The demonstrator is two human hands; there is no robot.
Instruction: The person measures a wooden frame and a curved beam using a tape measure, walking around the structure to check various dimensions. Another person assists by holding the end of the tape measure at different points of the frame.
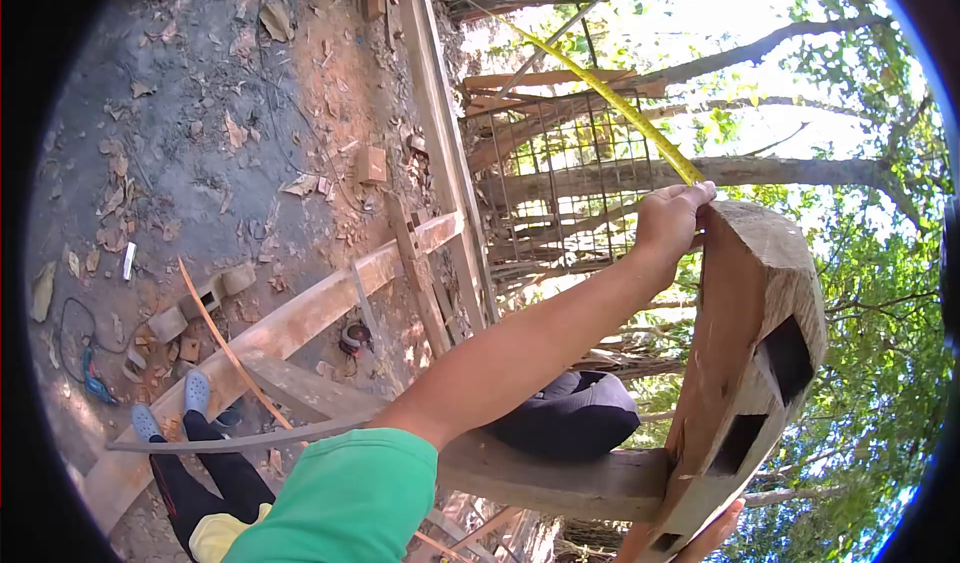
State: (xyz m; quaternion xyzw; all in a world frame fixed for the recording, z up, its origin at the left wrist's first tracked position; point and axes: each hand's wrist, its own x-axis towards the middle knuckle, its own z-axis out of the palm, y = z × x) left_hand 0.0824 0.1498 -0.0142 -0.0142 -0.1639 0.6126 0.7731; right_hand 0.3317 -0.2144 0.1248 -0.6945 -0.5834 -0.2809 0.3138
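1. Our left hand (672, 221) pinches the yellow tape measure (600, 93) against the top edge of the wooden post (735, 333).
2. Our right hand (715, 535) touches the wooden post's lower end; we cannot tell its grip.

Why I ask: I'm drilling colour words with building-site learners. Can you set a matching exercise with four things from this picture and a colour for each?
Things:
1. tape
2. sleeve
3. shoes
4. post

Colours:
A. green
B. blue
C. yellow
D. reddish brown

Pairs: 1-C, 2-A, 3-B, 4-D
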